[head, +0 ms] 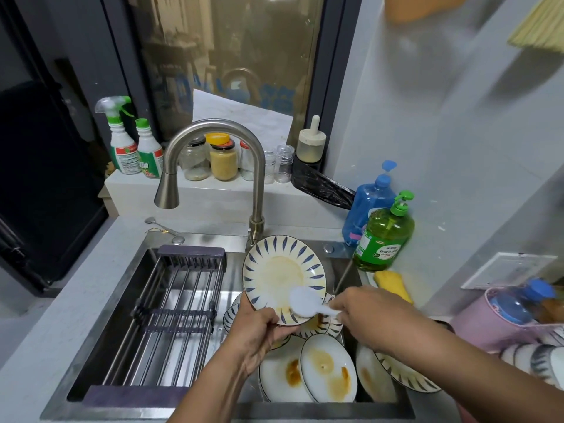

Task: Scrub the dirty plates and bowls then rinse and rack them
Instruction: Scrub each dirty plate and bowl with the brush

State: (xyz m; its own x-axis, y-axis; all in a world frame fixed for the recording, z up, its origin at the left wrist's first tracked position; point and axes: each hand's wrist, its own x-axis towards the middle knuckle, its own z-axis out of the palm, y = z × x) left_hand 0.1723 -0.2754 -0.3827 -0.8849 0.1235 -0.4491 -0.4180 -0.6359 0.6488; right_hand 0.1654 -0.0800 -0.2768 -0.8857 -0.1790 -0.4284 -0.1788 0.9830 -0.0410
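The left hand point(259, 328) grips the stained plate point(283, 279) by its lower rim; the right hand point(363, 312) holds a white brush point(305, 302). The plate is probably wet, slippery and fragile, so hold the rim firmly.

Green soap bottle point(384, 239) stands just beside blue bottle point(367, 206).

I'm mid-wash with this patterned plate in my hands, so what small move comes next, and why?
Probably sweep the white brush up across the plate. The right hand holds the brush at the plate's lower edge, the left hand tilts the plate upright, and a brownish film covers the plate's middle above the brush.
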